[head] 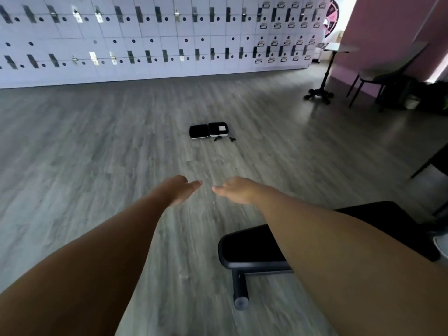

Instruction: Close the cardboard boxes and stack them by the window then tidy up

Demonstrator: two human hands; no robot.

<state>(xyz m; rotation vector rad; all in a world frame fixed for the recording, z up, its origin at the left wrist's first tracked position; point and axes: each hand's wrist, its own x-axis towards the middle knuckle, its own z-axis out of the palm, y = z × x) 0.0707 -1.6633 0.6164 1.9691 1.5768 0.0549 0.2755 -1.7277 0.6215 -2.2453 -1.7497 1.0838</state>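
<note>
no boxes in view; likely tidy-up step. left hand (180, 189) and right hand (236, 190) outstretched, fingers relaxed, empty. next: reach open case (209, 130) on floor (97, 141).

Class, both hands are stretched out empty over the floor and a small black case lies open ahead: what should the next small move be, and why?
Probably step forward and lower both hands to the open black case. The left hand and right hand hold nothing, the case lies open on the floor beyond their reach with small black bits beside it, and no cardboard boxes are in view.
</note>
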